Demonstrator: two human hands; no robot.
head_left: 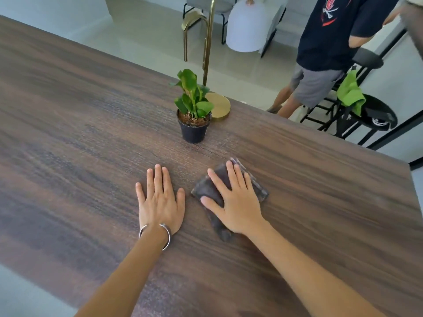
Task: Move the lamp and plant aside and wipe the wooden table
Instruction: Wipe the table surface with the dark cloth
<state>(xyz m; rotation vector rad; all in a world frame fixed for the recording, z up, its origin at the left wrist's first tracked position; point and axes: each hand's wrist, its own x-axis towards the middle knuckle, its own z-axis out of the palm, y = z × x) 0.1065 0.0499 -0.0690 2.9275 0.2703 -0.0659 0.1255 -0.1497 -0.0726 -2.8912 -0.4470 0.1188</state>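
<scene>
A dark wooden table (80,145) fills most of the view. A small green plant in a black pot (193,129) stands near the far edge. Right behind it is a brass lamp with a round base (219,106), a curved stem and a white shade (247,26) hanging beyond the edge. My left hand (159,200) lies flat on the wood with fingers spread, holding nothing. My right hand (235,202) presses flat on a dark folded cloth (210,187) just right of the left hand, in front of the pot.
A person in a dark shirt and grey shorts (320,65) stands past the far right corner. Black stools (366,115) with a green cloth (350,92) stand beside them. A brass-legged chair (194,21) is beyond the far edge.
</scene>
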